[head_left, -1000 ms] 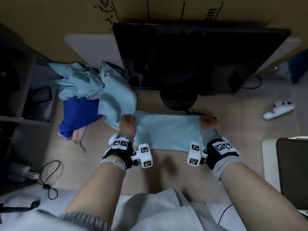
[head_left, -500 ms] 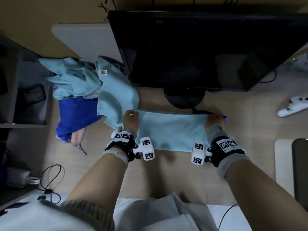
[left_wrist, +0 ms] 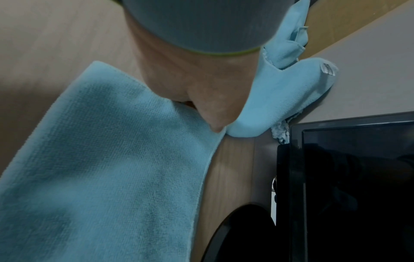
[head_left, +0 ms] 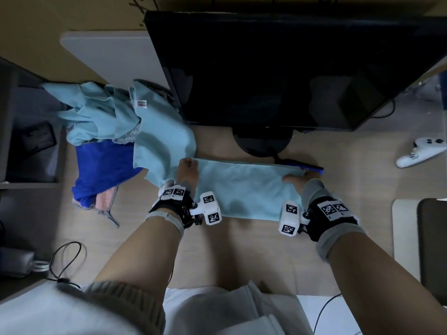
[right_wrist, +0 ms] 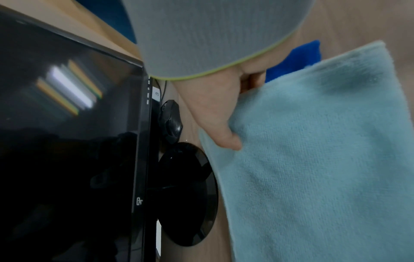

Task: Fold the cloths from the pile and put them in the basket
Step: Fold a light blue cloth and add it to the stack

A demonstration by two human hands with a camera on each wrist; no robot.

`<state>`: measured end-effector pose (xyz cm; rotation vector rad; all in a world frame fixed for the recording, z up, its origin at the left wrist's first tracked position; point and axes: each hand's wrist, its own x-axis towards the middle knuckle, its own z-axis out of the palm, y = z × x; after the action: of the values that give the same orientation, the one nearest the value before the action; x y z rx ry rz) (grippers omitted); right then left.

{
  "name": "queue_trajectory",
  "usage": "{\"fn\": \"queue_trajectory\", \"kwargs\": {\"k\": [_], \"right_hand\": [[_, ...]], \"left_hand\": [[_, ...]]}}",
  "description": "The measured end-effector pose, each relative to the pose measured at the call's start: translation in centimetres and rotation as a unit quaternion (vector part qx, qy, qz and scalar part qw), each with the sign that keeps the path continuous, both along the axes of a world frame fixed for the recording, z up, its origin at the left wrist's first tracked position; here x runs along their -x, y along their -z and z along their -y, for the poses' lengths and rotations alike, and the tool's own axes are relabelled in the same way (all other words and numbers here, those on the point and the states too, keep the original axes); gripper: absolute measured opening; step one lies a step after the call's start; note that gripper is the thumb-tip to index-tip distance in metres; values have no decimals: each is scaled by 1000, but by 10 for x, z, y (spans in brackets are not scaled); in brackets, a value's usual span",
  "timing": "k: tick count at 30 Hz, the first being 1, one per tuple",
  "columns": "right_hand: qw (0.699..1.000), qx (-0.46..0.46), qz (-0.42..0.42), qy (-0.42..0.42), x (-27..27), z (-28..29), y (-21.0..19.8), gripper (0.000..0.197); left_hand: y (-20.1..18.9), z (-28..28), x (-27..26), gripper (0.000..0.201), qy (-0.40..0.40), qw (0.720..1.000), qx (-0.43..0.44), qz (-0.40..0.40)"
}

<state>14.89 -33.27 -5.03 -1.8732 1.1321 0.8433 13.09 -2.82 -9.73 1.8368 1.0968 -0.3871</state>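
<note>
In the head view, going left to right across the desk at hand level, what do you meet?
Dark blue cloth → left hand → light blue cloth → right hand → white controller.

A light-blue cloth is held flat at frame centre: its far left corner is pinched by the left hand, its far right corner by the right hand. A cloth pile is located at upper left.

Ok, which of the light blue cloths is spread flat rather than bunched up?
The light blue cloth before the monitor stand, held by the left hand and right hand; the others are heaped in the pile.
</note>
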Motion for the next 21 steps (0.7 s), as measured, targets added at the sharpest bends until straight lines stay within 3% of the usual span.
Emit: {"fn": "queue_trajectory", "kwargs": {"k": [3, 8, 13, 17, 21], "right_hand": [[998, 27, 40, -51, -2, 0, 2, 49], [992, 80, 92, -34, 0, 3, 7, 38], [988, 105, 107, -23, 3, 12, 15, 43], [985, 104, 130, -35, 6, 15, 21, 47], [989, 65, 131, 16, 8, 11, 29, 35]], "left_hand": [[-3, 1, -2, 31, 31, 999, -12, -11], [-11, 0, -6, 13, 76, 996, -36, -12], [-8, -3, -4, 19, 34, 998, -51, -3], [-6, -4, -6, 17, 50, 997, -59, -4], [-3, -5, -7, 15, -20, 999, -41, 27]]}}
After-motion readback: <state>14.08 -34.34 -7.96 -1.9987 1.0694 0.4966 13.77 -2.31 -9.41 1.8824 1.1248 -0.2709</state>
